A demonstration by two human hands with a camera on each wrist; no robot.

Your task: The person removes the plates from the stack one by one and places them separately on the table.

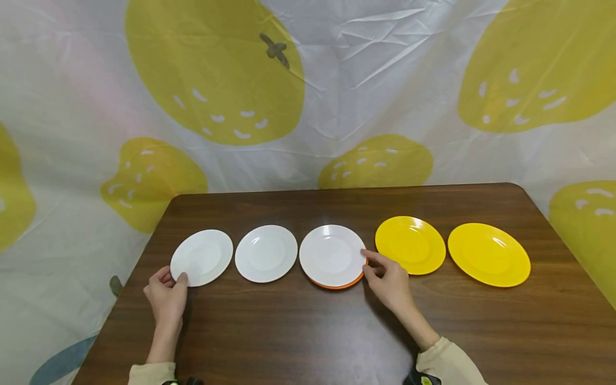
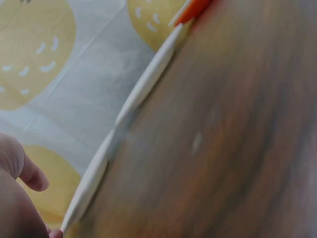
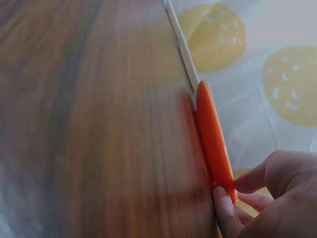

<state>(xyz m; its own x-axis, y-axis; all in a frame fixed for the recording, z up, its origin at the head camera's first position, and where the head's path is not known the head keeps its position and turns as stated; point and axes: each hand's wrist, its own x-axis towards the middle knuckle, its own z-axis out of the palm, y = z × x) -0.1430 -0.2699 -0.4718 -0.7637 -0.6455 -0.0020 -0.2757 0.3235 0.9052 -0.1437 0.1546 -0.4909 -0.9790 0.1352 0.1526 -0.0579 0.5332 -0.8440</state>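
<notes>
Dark brown wood-grain table (image 1: pixel 298 331), plates laid across it in one row. Far-left end: round glossy white plate (image 1: pixel 202 256). Left hand (image 1: pixel 166 299) sits at its near-left rim; head view puts the thumb over the edge, left-wrist view shows the thumb raised apart from the plate, fingertips by the rim. Grasp loose, not closed; firm contact hard to confirm. Next along, just beside it: a second round white plate (image 1: pixel 266 254), no hand on it.

Middle of row: round white plate (image 1: pixel 332 254) stacked on a round orange plate (image 1: pixel 337 287), orange showing as a crescent along the near and right rim. Right hand (image 1: pixel 389 283) pinches this stack at its right edge; right-wrist view shows digits on either side of the rim.

Right of the stack: two round glossy yellow plates, the nearer-to-centre one (image 1: pixel 410 246) close to the right hand, the outer one (image 1: pixel 488 255) just beside its neighbour.

Cream sleeves (image 1: pixel 449 363) on both arms. Behind the table, a creased white cloth (image 1: pixel 337 107) printed with yellow fruit-like shapes.
</notes>
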